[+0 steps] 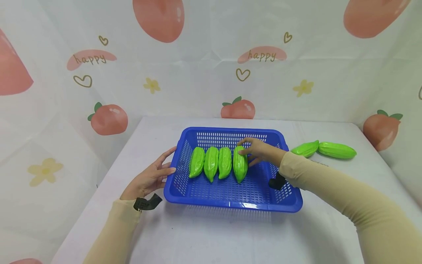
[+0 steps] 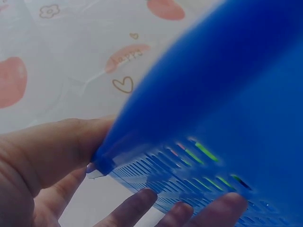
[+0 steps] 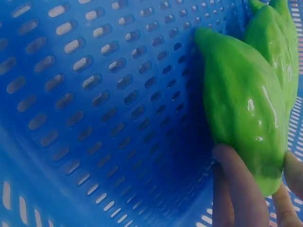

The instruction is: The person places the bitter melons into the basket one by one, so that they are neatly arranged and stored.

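Observation:
A blue plastic basket (image 1: 230, 206) with slotted walls holds several glossy, ridged green bitter melons side by side, such as the leftmost one (image 1: 197, 162). My right hand (image 1: 258, 149) reaches over the basket's right part and pinches the rightmost melon in the row (image 1: 240, 167) near its far end. The right wrist view shows fingers and thumb on either side of that melon (image 3: 244, 104). At the basket's left side, my left hand (image 1: 150, 179) grips the rim, thumb at the edge and the other fingers along the outer wall (image 2: 156, 182).
Two more green melons, a nearer-left one (image 1: 304, 149) and a right one (image 1: 337, 150), lie end to end on the white table (image 1: 211, 238), right of the basket. Behind the table hangs a white cloth (image 1: 197, 73) printed with peaches, hearts and flowers.

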`<state>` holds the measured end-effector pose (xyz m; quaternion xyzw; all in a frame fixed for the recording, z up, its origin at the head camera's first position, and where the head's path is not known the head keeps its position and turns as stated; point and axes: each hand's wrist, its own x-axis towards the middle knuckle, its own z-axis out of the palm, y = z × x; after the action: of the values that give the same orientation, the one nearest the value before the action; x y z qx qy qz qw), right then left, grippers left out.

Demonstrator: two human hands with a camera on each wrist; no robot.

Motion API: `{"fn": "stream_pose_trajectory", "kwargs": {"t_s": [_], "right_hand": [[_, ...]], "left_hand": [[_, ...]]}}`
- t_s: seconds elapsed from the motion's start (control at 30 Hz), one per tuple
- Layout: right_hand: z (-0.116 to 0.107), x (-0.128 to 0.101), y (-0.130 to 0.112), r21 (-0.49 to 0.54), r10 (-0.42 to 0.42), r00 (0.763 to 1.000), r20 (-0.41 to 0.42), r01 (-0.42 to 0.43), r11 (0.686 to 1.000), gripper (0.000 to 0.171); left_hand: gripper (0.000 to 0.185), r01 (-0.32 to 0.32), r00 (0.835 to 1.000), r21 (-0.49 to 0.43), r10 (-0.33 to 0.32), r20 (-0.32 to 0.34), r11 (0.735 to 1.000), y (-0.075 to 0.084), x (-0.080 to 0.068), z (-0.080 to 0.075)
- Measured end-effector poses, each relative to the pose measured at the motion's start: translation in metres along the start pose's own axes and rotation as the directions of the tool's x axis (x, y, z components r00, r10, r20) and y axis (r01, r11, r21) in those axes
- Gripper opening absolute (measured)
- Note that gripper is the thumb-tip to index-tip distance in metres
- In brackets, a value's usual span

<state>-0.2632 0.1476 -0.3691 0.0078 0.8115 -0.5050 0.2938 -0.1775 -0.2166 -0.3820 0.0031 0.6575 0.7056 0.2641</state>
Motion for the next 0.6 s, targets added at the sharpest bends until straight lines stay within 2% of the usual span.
{"fn": "stream_pose_trajectory", "kwargs": {"t_s": [0.6], "right_hand": [[0.0045,0.0003,-0.0017,-0.004,0.020,0.999,0.040,-0.019,1.000,0.061]], "left_hand": [[0.080,-0.007,1.000,0.008,0.007,0.000,1.000,-0.0005,-0.0001,-0.0006]]}}
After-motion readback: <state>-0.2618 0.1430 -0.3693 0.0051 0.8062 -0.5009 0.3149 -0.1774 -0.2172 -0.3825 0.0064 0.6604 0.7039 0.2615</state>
